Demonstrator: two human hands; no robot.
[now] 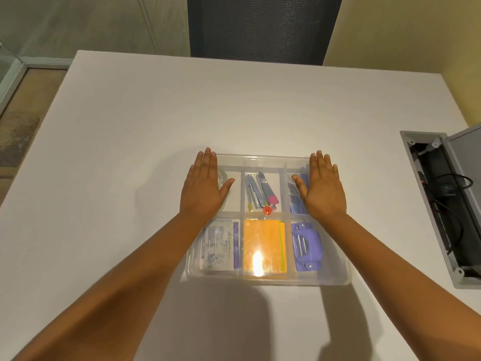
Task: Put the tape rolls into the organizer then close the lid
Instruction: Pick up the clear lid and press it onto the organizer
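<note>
Both hands, left point(205, 187) and right point(322, 187), lie spread flat on the lid point(263, 254); thin clear plastic, likely light, flexible, slippery; best pressed at the edges.

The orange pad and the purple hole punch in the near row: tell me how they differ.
The orange pad fills the near middle compartment; the purple hole punch sits in the near right one. The pad is flat and plain with a yellow-green edge; the punch is bulkier and moulded, with metal pins showing. The pad catches a bright glare; the punch does not. Both lie under the organizer's clear lid.
</note>
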